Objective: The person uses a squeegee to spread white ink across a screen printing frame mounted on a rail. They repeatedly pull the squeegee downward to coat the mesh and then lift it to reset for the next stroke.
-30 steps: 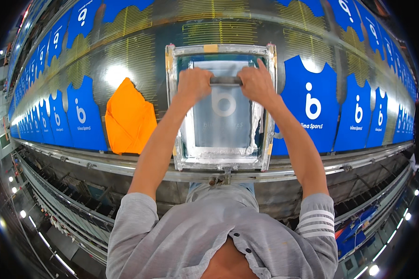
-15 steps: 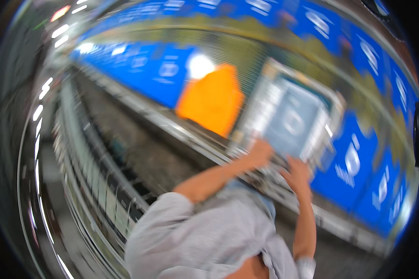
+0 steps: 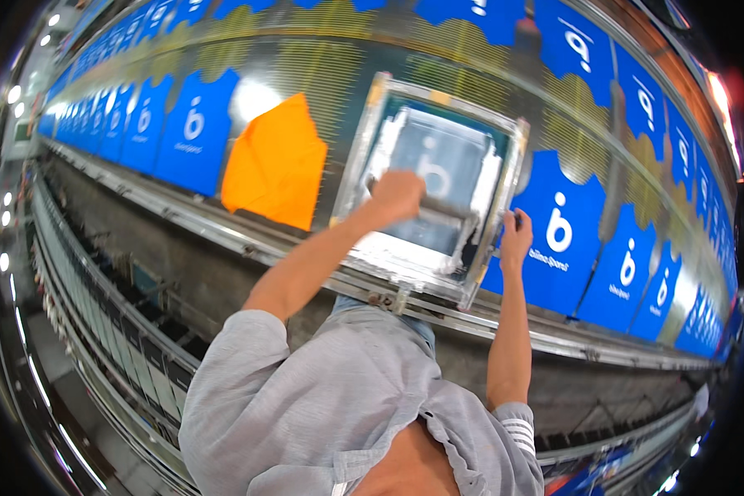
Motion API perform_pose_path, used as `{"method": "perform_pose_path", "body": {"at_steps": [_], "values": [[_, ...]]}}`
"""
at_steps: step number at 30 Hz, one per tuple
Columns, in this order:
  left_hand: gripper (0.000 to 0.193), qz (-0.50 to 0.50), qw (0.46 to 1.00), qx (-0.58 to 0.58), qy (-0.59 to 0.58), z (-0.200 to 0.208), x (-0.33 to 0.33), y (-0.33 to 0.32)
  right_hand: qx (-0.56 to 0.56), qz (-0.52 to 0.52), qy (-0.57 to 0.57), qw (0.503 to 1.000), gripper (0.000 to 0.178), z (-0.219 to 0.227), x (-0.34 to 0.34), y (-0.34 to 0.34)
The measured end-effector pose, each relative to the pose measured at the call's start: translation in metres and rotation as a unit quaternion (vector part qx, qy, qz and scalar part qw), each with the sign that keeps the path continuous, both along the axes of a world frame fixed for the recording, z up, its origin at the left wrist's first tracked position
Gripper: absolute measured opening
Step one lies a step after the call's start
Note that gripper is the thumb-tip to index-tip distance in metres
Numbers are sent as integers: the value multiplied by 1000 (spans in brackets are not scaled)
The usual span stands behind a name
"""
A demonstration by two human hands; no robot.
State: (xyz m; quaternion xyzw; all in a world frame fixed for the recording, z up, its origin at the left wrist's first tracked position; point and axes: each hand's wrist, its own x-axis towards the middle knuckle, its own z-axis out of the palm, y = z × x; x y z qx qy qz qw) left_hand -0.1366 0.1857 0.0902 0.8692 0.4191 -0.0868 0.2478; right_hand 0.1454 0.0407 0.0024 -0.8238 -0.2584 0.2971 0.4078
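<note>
A screen-printing frame [image 3: 348,183] with silvery edges lies tilted on the long table in front of me. White ink lies in thick patches along the sides and near end of its mesh, around a pale grey panel with a light emblem. My left hand [image 3: 397,198] is closed around a squeegee [image 3: 448,210], whose bar lies across the middle of the mesh. Beside the frame's right edge, my right hand [image 3: 517,238] is closed with the thumb up. A small dark bit shows at its fingertips, too small to name.
An orange cloth piece [image 3: 277,165] lies left of the frame. Blue printed fabric panels [image 3: 558,223] run in rows along both sides of the table. A metal rail [image 3: 223,233] edges the table's near side. Another railed table stands behind me at the lower left [image 3: 116,306].
From the frame's near edge, my left hand has moved up over the mesh with the squeegee. My right hand has shifted to the frame's right side and closed. The view has turned and sharpened.
</note>
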Motion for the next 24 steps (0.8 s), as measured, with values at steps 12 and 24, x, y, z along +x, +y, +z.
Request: {"method": "perform_pose_path", "body": {"at_steps": [12,24], "values": [[36,3,993,112,-36,-7,42,114,-35,-6,33,999,51,55,-19,8],[35,41,948,186,-256,-20,-89,-181,85,0,-131,988,32,23,-9,23]]}}
